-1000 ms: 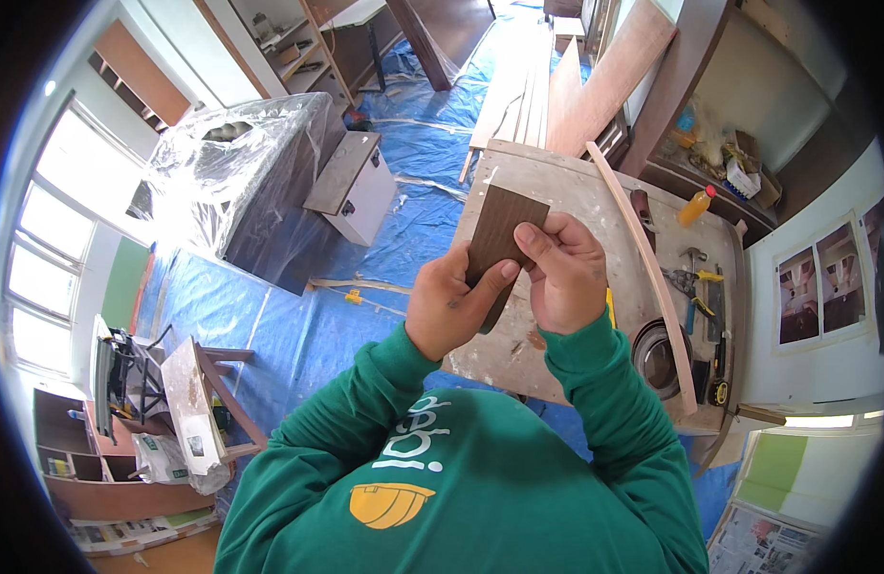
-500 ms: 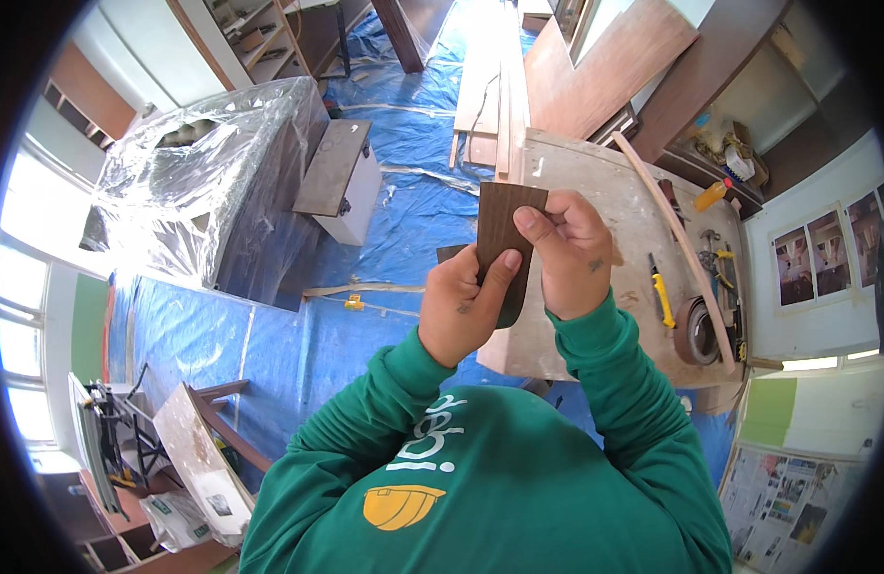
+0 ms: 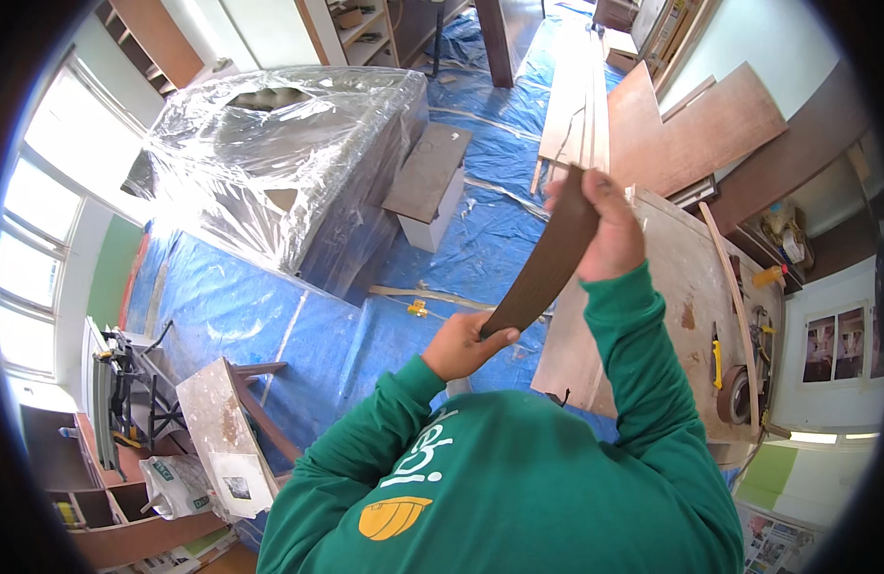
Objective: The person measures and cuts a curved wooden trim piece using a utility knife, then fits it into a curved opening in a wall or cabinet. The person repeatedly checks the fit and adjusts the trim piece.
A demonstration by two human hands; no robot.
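Note:
A dark brown wood-grain strip (image 3: 545,256), thin and slightly bowed, stretches slantwise between my two hands in front of my chest. My left hand (image 3: 464,344) pinches its lower, nearer end, thumb on top. At the upper, farther end, my right hand (image 3: 609,222) is closed around the strip's edge, some of its fingers hidden behind it. Below and to the right lies the wooden worktable (image 3: 652,287), apart from the strip. On that table sit a yellow utility knife (image 3: 716,356) and a roll of brown edging (image 3: 736,395).
Blue sheeting (image 3: 337,354) covers the floor. A plastic-wrapped block (image 3: 270,163) and a small white cabinet (image 3: 428,182) stand at the left. Long boards (image 3: 576,105) and a notched plywood panel (image 3: 690,134) are far right. A stained board (image 3: 222,421) leans near left.
The strip, earlier folded over between my close-set hands, is now drawn out at length. My hands have moved apart, the right one up and away. The view has swung left.

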